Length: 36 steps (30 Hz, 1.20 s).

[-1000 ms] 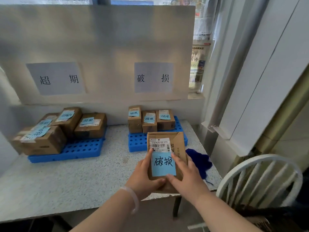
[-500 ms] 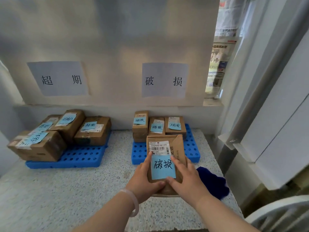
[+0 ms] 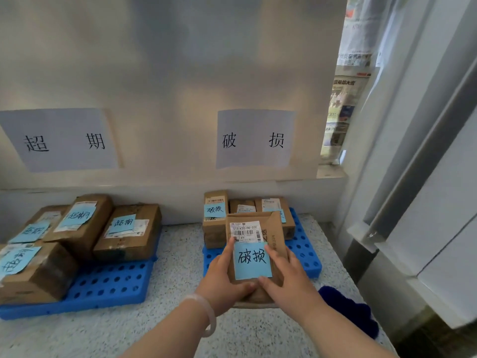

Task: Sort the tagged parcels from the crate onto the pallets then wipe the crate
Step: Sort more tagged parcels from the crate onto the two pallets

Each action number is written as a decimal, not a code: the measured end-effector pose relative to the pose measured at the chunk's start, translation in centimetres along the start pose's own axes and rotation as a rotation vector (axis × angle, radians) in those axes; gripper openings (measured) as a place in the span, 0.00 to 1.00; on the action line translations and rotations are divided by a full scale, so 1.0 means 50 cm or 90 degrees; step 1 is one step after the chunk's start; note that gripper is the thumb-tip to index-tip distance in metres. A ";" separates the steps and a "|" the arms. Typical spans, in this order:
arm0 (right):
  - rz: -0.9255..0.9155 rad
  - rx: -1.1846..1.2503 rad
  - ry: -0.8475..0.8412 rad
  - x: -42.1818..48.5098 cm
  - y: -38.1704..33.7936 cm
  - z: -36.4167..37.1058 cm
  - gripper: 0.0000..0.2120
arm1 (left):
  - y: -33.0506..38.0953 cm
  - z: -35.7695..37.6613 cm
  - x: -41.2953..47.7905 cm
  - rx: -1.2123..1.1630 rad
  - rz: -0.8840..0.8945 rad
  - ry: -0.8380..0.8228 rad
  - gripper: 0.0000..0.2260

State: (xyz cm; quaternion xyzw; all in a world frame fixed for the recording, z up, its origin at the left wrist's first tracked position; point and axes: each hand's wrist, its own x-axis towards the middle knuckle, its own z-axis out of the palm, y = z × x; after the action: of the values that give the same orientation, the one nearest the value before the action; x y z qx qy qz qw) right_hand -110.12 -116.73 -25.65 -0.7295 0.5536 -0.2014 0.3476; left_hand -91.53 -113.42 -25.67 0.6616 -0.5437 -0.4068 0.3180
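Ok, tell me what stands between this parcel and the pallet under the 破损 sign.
Nothing visible. The left hand and right hand hold the parcel at the right pallet's front, which shows bare blue either side of them. Its back row holds three parcels; the dark blue cloth lies off to the right.

The speckled table (image 3: 175, 254) has a left blue pallet (image 3: 103, 285) and a right blue pallet (image 3: 304, 257) on it, set apart. A dark blue cloth (image 3: 356, 311) lies near the right one.
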 end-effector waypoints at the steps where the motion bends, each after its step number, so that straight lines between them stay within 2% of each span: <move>1: 0.009 -0.002 0.012 0.014 -0.007 -0.002 0.34 | 0.001 -0.009 0.021 -0.002 0.004 -0.010 0.53; 10: 0.111 0.025 0.089 0.107 0.001 -0.031 0.31 | 0.025 -0.009 0.182 -0.025 0.037 -0.115 0.53; 15: 0.109 0.030 0.118 0.187 0.037 -0.083 0.27 | 0.063 0.011 0.271 -0.043 0.053 -0.138 0.53; 21: 0.090 0.013 0.093 0.315 0.073 -0.146 0.26 | 0.115 0.041 0.380 -0.038 0.026 -0.106 0.47; 25: 0.088 0.022 0.061 0.396 0.111 -0.173 0.25 | 0.125 0.066 0.459 -0.015 0.002 -0.086 0.46; 29: 0.087 -0.003 0.016 0.460 0.149 -0.170 0.26 | 0.115 0.088 0.509 0.005 -0.043 -0.076 0.44; 36: 0.065 0.022 0.011 0.524 0.181 -0.166 0.26 | 0.112 0.101 0.557 0.037 -0.052 -0.042 0.39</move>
State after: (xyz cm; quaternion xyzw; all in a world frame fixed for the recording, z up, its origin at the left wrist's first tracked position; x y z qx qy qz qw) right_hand -113.80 -145.22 -29.00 -0.6923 0.5896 -0.1990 0.3653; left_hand -96.38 -141.69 -28.56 0.6781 -0.5382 -0.4253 0.2640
